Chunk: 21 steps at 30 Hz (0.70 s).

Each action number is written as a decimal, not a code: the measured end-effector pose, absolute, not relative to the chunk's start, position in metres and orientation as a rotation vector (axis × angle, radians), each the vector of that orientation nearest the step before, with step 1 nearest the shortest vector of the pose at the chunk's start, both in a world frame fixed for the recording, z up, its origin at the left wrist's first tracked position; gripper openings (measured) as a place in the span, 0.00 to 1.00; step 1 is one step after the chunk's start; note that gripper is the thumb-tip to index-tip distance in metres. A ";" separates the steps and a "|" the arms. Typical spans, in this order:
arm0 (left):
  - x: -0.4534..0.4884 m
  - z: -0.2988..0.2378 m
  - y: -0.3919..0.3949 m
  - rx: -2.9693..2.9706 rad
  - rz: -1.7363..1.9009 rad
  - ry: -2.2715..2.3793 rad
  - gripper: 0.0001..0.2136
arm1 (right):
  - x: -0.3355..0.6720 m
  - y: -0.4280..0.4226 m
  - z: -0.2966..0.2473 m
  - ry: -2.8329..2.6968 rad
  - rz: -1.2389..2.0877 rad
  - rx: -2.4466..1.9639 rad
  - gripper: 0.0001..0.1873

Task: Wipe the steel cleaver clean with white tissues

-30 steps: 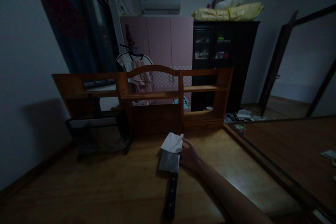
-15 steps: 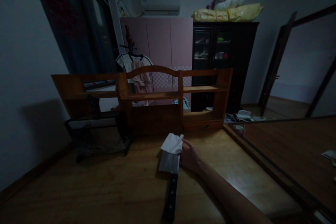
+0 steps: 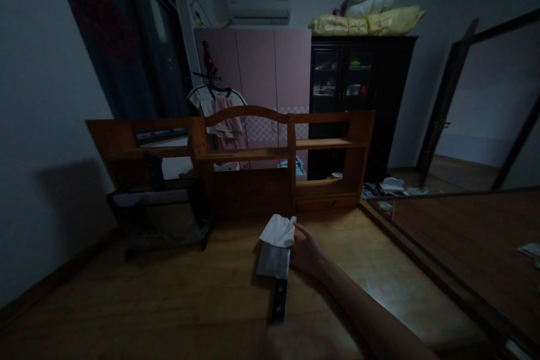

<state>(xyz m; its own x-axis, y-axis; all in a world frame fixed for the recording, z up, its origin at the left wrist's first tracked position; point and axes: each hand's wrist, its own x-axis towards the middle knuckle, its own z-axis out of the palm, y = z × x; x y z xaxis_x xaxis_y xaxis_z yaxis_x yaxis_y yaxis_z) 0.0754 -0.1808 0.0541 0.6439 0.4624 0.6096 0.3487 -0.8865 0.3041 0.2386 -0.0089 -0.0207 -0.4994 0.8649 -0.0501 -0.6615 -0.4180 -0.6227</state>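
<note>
A cleaver (image 3: 273, 261) with a grey blade and black riveted handle (image 3: 279, 299) lies on or just over the wooden tabletop, its blade pointing away from me. A white cloth or paper tissue (image 3: 278, 230) covers the far end of the blade. My right hand (image 3: 307, 250) reaches in from the right and grips the cloth at the blade's right edge; some of its fingers are hidden. At the bottom edge, my left hand (image 3: 299, 343) is a blur over the handle's near end. Its fingers cannot be made out.
The wooden tabletop (image 3: 189, 292) has a shelf unit (image 3: 248, 153) at its back. A dark, box-like object (image 3: 156, 214) stands at the left, near the wall. Beyond are pink wardrobes (image 3: 257, 67), a dark cabinet (image 3: 392, 84) and an open door (image 3: 447, 101).
My left hand has come into view at the bottom, covering the handle's near end. My right hand, the cloth and the cleaver have barely moved.
</note>
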 end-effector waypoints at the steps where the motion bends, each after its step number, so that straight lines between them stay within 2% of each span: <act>1: 0.079 0.062 -0.163 2.682 1.088 0.737 0.08 | 0.239 -0.009 -0.021 -0.678 2.006 -0.449 0.18; 5: 0.084 0.082 -0.072 2.541 1.294 1.068 0.09 | 0.238 -0.012 -0.019 -0.689 1.967 -0.433 0.18; 9: 0.076 0.063 -0.007 2.570 1.350 1.157 0.10 | 0.234 -0.015 -0.013 -0.626 1.959 -0.496 0.19; 15: 0.048 0.021 0.005 2.596 1.295 1.060 0.12 | 0.226 -0.014 -0.010 -0.581 1.898 -0.444 0.19; 21: 0.044 0.016 0.002 2.723 1.082 1.012 0.18 | 0.224 -0.010 -0.012 -0.536 1.924 -0.419 0.19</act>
